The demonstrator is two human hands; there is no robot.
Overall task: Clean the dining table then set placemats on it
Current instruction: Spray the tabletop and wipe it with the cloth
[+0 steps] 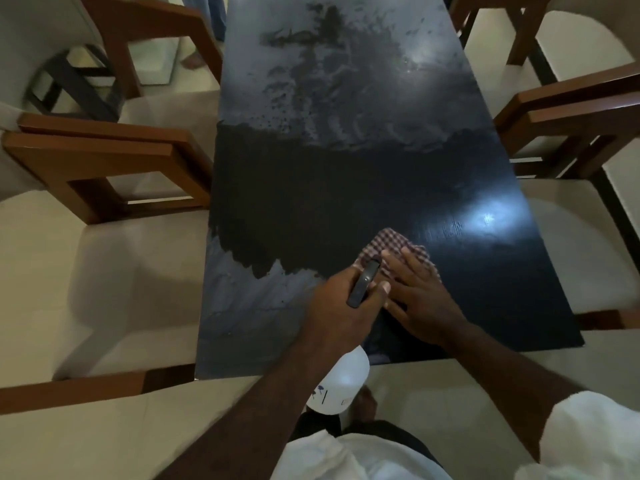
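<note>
A long dark dining table (311, 188) runs away from me, with pale wet streaks at its far end and near left corner and a dark band across the middle. My right hand (419, 292) lies flat with straight fingers on a red-and-white checked cloth (388, 242) near the table's front edge. My left hand (341, 301) grips the black trigger head of a spray bottle (363, 282). The bottle's white body (341, 382) hangs below my wrist, in front of the table edge.
Cream-cushioned chairs with brown wooden arms stand on both sides: one at the left (104, 168), another at the right (568, 123). A further chair seat (86, 420) is at the near left. Someone's foot (194, 60) shows at the far left.
</note>
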